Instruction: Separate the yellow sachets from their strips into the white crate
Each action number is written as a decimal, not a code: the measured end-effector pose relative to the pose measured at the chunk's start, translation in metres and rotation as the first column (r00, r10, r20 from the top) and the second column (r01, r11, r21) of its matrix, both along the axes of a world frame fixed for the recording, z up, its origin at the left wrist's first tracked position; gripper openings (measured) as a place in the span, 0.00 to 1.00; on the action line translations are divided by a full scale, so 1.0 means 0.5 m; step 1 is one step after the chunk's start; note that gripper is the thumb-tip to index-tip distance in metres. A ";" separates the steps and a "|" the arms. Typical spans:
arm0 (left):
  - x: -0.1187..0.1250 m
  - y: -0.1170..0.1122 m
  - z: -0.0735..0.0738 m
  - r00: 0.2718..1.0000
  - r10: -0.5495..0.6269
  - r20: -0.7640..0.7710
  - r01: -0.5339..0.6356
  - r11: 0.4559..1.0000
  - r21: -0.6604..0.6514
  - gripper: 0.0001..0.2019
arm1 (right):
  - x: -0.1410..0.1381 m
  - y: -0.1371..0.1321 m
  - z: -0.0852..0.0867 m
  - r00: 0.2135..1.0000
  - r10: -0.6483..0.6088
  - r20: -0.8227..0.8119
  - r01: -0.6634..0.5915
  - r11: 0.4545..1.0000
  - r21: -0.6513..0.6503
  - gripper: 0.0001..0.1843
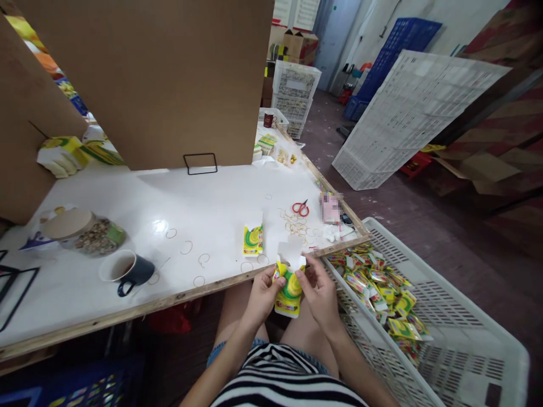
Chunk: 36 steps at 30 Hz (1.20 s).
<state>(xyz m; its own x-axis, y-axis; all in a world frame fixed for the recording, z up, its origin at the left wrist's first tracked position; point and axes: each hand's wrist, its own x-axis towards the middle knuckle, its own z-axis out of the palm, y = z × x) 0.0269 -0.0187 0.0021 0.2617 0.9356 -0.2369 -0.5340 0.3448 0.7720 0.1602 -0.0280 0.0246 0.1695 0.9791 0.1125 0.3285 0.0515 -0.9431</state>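
Both hands hold one yellow-and-green packet (pixel 289 288) over my lap, just below the table's front edge. My left hand (pixel 262 295) grips its left side, fingers closed. My right hand (pixel 319 289) pinches its right side near the white top flap. A second packet of the same kind (pixel 253 239) lies on the white table (pixel 203 203) just ahead. Loose rubber bands (pixel 297 225) are scattered on the table near red-handled scissors (pixel 301 208).
A white plastic crate (pixel 466 345) at my right holds several of the same packets (pixel 382 291). On the table's left stand a dark mug (pixel 127 270) and a lidded jar (pixel 82 230). A cardboard divider (pixel 161 79) stands behind. More white crates (pixel 411 113) are on the floor.
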 end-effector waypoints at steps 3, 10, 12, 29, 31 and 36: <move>0.000 0.002 -0.002 0.998 -0.011 -0.068 0.014 0.999 0.040 0.24 | 0.011 0.002 -0.004 0.992 0.119 -0.040 -0.122 0.988 -0.092 0.13; 0.006 0.003 -0.008 0.922 0.089 -0.376 -0.025 0.985 0.170 0.21 | 0.012 0.002 -0.011 0.995 0.094 0.034 -0.090 0.991 -0.101 0.13; 0.009 0.002 -0.012 0.893 0.119 -0.435 -0.045 0.983 0.177 0.19 | 0.009 0.001 -0.010 0.995 0.091 0.051 -0.086 0.992 -0.095 0.13; -0.006 -0.009 0.005 0.961 -0.042 -0.273 0.105 0.970 0.220 0.25 | 0.048 0.005 -0.014 0.995 0.088 -0.057 -0.088 0.996 -0.006 0.18; -0.010 -0.009 0.012 0.964 -0.067 -0.259 0.126 0.968 0.219 0.28 | 0.053 0.003 -0.009 0.986 0.132 -0.103 -0.133 0.991 -0.003 0.19; -0.023 -0.006 0.011 0.944 -0.134 -0.303 0.208 0.951 0.228 0.29 | 0.074 0.004 -0.009 0.964 0.256 -0.070 -0.261 0.962 -0.082 0.12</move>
<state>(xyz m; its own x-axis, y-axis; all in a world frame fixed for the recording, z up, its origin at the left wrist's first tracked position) 0.0154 -0.0219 0.0077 0.3805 0.9208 -0.0855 -0.2335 0.1851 0.9546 0.1974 -0.0259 0.0202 -0.0871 0.9960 0.0200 0.2595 0.0421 -0.9648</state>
